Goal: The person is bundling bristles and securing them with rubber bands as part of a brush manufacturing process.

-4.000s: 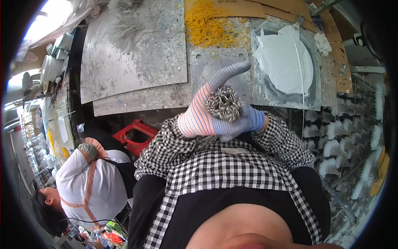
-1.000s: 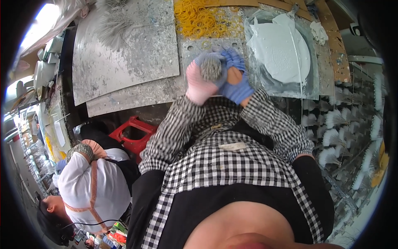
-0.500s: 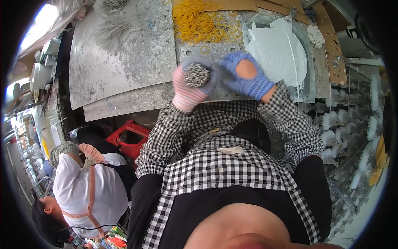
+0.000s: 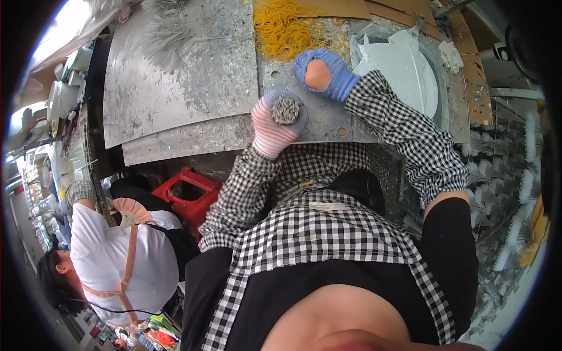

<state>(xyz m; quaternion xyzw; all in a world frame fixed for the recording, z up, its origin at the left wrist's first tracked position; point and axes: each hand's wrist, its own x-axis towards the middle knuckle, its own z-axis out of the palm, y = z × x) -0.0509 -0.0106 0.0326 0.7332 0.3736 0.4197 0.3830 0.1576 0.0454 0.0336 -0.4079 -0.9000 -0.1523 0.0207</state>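
Note:
My left hand (image 4: 270, 130), in a pink-striped and blue glove, is wrapped round an upright bundle of grey bristles (image 4: 285, 111) just above the near part of the metal worktop. The bundle's round, tufted end faces up. My right hand (image 4: 341, 81), in a blue striped glove with a round patch of bare skin showing on its back, is at the near edge of a heap of yellow rubber bands (image 4: 281, 32). Its fingers curl downward, and their tips are hidden under the hand. Whatever they pinch cannot be made out.
A shallow tub (image 4: 398, 70) with white paste stands right of my right hand. Loose grey bristles (image 4: 164, 38) lie at the far left of the worktop (image 4: 193, 105). A red plastic stool (image 4: 190, 193) is below, beside a co-worker (image 4: 129, 257). Racks of bristle tufts (image 4: 489, 175) stand right.
My right hand has moved away from the bristle bundle, forward and left to the rubber bands. A single loose band there is now covered by it. My left hand keeps its hold.

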